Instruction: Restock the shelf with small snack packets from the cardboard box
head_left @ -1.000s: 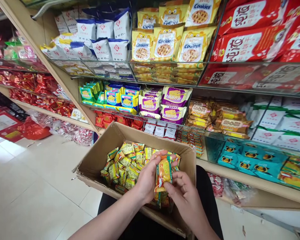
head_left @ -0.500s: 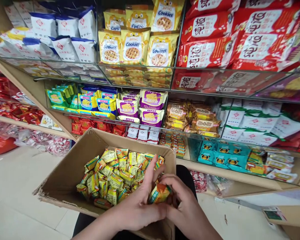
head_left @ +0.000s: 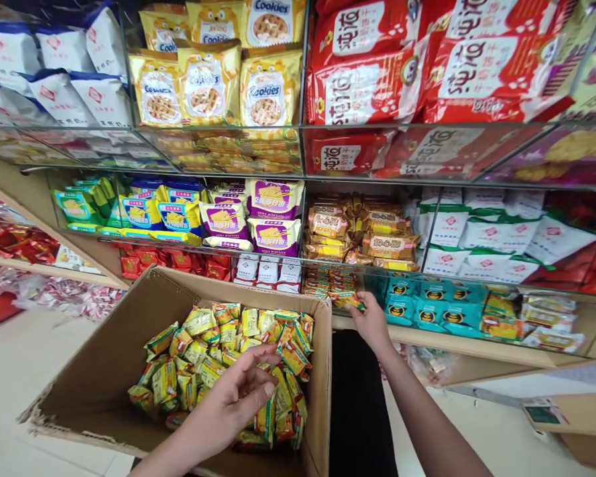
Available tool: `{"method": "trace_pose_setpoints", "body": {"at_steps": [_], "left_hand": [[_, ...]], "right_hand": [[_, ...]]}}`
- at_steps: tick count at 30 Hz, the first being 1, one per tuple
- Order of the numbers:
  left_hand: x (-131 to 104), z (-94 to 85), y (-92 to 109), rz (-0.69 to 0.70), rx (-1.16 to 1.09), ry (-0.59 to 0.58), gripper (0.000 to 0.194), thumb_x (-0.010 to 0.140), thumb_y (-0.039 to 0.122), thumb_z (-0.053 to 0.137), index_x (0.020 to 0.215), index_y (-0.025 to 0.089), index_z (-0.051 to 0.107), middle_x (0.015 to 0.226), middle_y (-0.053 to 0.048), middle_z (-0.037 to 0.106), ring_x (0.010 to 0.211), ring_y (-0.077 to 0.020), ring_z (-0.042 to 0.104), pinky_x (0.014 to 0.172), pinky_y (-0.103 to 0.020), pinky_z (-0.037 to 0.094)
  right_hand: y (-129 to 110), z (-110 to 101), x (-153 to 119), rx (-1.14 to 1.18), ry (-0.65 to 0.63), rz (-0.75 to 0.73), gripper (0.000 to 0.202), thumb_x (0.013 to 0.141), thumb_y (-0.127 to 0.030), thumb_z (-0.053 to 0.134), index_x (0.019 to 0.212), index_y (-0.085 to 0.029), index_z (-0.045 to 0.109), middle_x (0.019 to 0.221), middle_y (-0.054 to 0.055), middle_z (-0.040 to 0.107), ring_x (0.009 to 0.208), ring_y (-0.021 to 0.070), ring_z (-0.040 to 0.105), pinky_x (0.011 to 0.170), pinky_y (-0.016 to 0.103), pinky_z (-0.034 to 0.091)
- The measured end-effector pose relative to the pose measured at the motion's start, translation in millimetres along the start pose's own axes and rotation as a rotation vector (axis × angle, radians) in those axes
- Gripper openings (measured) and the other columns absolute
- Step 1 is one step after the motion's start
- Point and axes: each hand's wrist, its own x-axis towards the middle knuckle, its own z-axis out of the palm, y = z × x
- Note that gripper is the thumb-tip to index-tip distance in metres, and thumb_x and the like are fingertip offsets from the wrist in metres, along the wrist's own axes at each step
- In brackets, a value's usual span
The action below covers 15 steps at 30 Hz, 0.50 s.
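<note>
A cardboard box (head_left: 298, 306) stands in front of me, holding many small yellow, green and orange snack packets (head_left: 198, 351). My left hand (head_left: 233, 391) hovers over these packets with its fingers loosely curled and apart, nothing visible in it. To the right, beyond the box's corner, my right hand (head_left: 372, 321) reaches to the lowest shelf and pinches a snack packet (head_left: 347, 300) of the same orange and green kind. That packet is at the front of a stack of similar packets (head_left: 322, 279), and my fingertips hide its right end.
Glass-fronted shelves rise ahead. Yellow cookie bags (head_left: 208, 83) and red biscuit bags (head_left: 367, 86) fill the top one. Teal packets (head_left: 427, 301) lie right of my right hand. My dark-clad leg (head_left: 360, 404) is beside the box; another cardboard box (head_left: 581, 417) is at far right.
My hands have parted. The right hand has moved from above the box to the lowest shelf with a packet; the left has shifted left over the box. The view has swung slightly right.
</note>
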Motion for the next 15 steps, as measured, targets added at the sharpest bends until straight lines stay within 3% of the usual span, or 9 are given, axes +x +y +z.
{"method": "trace_pose_setpoints", "body": {"at_steps": [5, 8, 11, 15], "left_hand": [[1, -2.2, -5, -0.075, 0.069, 0.000, 0.042, 0.081, 0.047, 0.051, 0.115, 0.025, 0.041, 0.113, -0.007, 0.051, 0.090, -0.0184, 0.053, 0.079, -0.030, 0.042], [2, -4.2, -9, -0.104, 0.127, -0.015, 0.040, 0.082, 0.045, 0.049, 0.115, 0.023, 0.043, 0.110, -0.006, 0.053, 0.090, -0.0187, 0.052, 0.077, -0.029, 0.042], [4, -3.8, -11, -0.092, 0.222, -0.048, 0.035, 0.084, 0.042, 0.046, 0.112, 0.020, 0.047, 0.103, -0.006, 0.056, 0.086, -0.0174, 0.052, 0.075, -0.027, 0.043], [4, -2.3, -9, -0.115, 0.406, -0.106, 0.033, 0.085, 0.037, 0.043, 0.111, 0.018, 0.050, 0.092, -0.005, 0.060, 0.081, -0.0175, 0.055, 0.074, -0.027, 0.045]], "right_hand": [[3, 8, 11, -0.230, -0.102, 0.052, 0.031, 0.070, -0.019, 0.057, 0.100, -0.015, 0.052, 0.086, 0.010, 0.063, 0.078, 0.0239, 0.060, 0.069, 0.032, 0.042], [6, 5, 13, -0.329, -0.134, -0.001, 0.029, 0.073, -0.012, 0.053, 0.101, -0.014, 0.054, 0.088, 0.011, 0.061, 0.080, 0.0220, 0.058, 0.069, 0.029, 0.039], [8, 2, 20, -0.392, -0.167, -0.071, 0.019, 0.074, -0.006, 0.048, 0.086, -0.014, 0.059, 0.087, 0.011, 0.059, 0.079, 0.0190, 0.056, 0.069, 0.027, 0.037], [15, 2, 32, -0.419, -0.227, -0.133, 0.011, 0.071, -0.005, 0.052, 0.068, -0.015, 0.057, 0.071, 0.003, 0.056, 0.066, 0.0131, 0.052, 0.064, 0.025, 0.038]]}}
